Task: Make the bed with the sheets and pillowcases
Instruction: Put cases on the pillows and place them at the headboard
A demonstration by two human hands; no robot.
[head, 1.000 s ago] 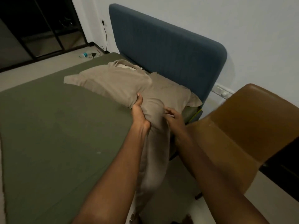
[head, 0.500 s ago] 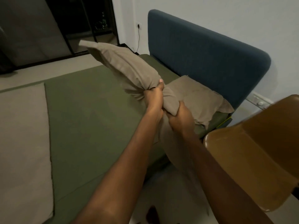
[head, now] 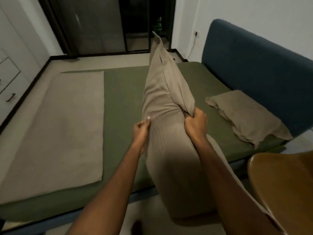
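My left grip (head: 142, 127) and right grip (head: 196, 123) both clench the pillow (head: 160, 92) at frame centre; a loose pinch on slack fabric could let it slip and drop

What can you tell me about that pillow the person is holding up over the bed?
The pillow is long and soft, in a taupe fabric case. It stands on end, tilted away from the person, one corner pointing up, a loose flap of case folded down its right side. The left hand grips its left edge; the right hand bunches fabric on its right. Below it lies the green sheet.
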